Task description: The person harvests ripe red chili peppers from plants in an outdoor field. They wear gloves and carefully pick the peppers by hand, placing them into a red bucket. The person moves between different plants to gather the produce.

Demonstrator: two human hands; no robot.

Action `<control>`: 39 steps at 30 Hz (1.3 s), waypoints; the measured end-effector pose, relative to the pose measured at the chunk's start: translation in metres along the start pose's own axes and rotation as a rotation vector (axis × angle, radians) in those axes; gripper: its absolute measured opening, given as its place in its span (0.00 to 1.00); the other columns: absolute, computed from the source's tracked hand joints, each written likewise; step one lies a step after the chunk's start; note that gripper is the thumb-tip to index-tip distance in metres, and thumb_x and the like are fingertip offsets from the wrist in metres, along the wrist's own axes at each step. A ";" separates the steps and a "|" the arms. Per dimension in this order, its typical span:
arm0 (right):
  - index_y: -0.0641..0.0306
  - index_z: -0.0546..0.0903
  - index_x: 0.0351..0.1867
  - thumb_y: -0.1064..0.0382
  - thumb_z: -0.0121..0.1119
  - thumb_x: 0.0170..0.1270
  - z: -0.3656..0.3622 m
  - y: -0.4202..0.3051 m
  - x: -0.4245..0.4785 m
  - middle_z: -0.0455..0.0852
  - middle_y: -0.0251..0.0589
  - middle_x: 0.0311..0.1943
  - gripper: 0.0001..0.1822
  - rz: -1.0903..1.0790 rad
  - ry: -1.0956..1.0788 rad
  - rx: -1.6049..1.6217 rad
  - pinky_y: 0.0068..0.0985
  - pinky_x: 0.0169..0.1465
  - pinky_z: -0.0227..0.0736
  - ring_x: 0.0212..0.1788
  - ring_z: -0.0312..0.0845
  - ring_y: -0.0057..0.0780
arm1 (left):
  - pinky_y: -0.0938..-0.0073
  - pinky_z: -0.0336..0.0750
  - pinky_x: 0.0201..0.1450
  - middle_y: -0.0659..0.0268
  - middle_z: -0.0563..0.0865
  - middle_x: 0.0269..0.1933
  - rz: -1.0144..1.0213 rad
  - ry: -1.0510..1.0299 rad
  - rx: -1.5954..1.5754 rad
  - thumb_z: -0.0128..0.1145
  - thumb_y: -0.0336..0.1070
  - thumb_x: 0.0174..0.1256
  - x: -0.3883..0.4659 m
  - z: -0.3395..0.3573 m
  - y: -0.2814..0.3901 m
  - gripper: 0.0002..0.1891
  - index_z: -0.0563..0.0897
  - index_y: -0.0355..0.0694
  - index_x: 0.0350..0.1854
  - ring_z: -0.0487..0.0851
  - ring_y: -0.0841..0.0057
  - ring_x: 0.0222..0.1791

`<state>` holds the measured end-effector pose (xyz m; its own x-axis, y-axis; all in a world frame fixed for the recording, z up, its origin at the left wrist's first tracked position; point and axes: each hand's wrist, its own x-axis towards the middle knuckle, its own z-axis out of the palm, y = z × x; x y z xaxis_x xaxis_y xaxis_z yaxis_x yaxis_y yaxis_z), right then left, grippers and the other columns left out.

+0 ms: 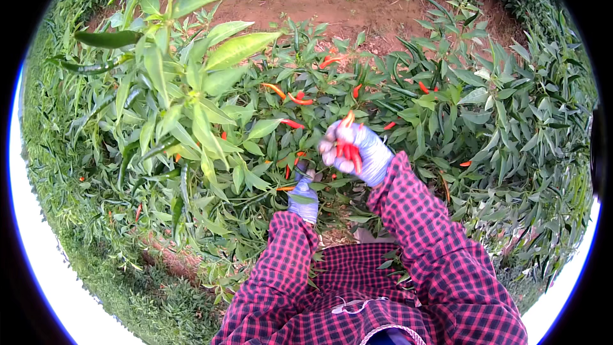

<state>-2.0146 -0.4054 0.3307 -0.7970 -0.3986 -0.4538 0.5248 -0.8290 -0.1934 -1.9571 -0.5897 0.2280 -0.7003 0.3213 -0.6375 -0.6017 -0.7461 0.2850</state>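
My right hand (374,157), in a pale thin glove, is closed around several red chili peppers (349,152). More pepper ends poke out above its fingers. Lower down and to the left, my left hand (304,204), gloved alike, reaches in among the chili plant leaves. Foliage partly covers its fingers, so whether they grip anything cannot be told. An orange chili pepper (286,188) lies close beside those fingers, and a red chili pepper (288,171) hangs just above them. Another red chili pepper (292,124) shows among leaves left of my right hand.
A tall chili branch (165,33) with green peppers (107,39) rises close to the camera at left. Orange-red chilies (274,90) and a red chili (423,87) hang farther back. Reddish bare soil (306,0) runs behind the plants. Dense foliage (507,100) stands at right.
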 end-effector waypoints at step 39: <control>0.65 0.75 0.35 0.65 0.56 0.58 -0.047 0.052 -0.086 0.71 0.33 0.13 0.07 -0.146 0.632 0.049 0.17 0.11 0.55 0.08 0.60 0.19 | 0.68 0.73 0.50 0.62 0.78 0.45 -0.152 -0.038 0.525 0.55 0.36 0.62 0.027 0.025 -0.014 0.17 0.69 0.44 0.52 0.78 0.70 0.45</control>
<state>-1.9045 -0.3963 0.3189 -0.5221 0.0149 -0.8528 0.3978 -0.8802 -0.2590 -1.9768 -0.5560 0.2249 -0.5978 0.4312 -0.6758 -0.8014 -0.3012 0.5167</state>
